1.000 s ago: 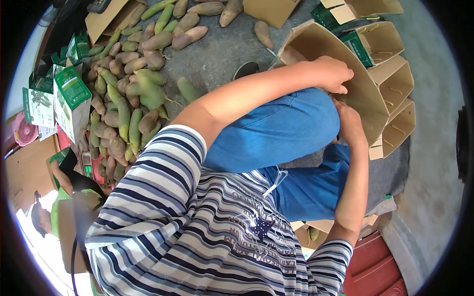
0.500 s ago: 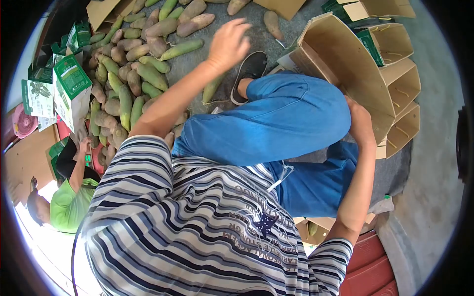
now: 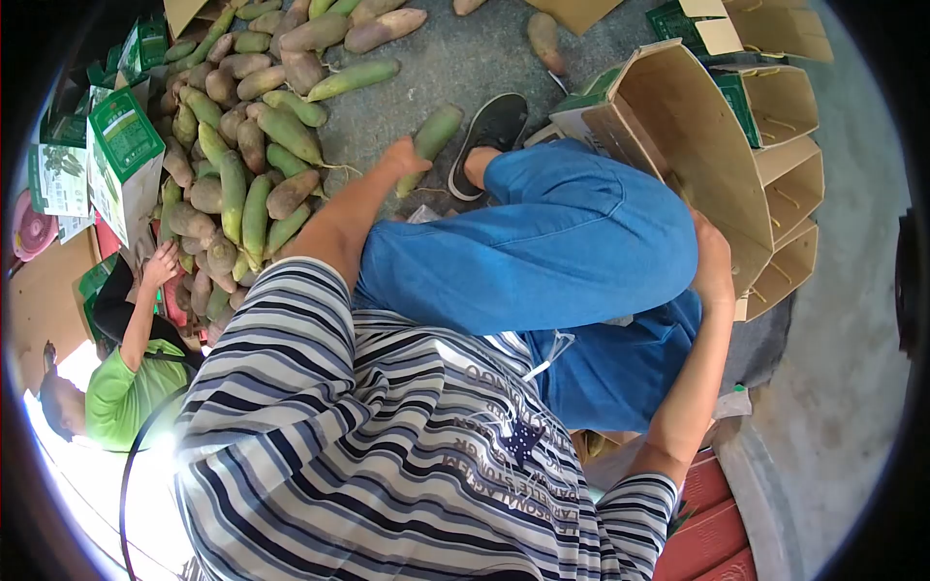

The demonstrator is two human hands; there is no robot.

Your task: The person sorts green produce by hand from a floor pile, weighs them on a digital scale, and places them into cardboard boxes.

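Note:
My left hand (image 3: pixel 406 163) reaches down to a long green radish (image 3: pixel 438 134) on the grey floor. Its fingers are closed about the radish's lower side, with the thumb lying over it. Beside that radish is my dark shoe (image 3: pixel 492 131). My right hand (image 3: pixel 713 254) rests at the outer side of my bent knee (image 3: pixel 639 228), close to an open cardboard carton (image 3: pixel 702 145). The knee and the bend of the hand hide most of its fingers, so I cannot tell what they grip.
A large pile of green and brownish radishes (image 3: pixel 232 189) covers the floor to the left. Green-and-white boxes (image 3: pixel 126 145) stand beyond it, near a person in a green shirt (image 3: pixel 136 402). More open cartons (image 3: pixel 785 179) line the right. One brownish radish (image 3: pixel 544 41) lies apart.
My left hand has come down from above the floor onto the green radish. My right hand stays beside the knee. The other person's hand has moved up toward the pile.

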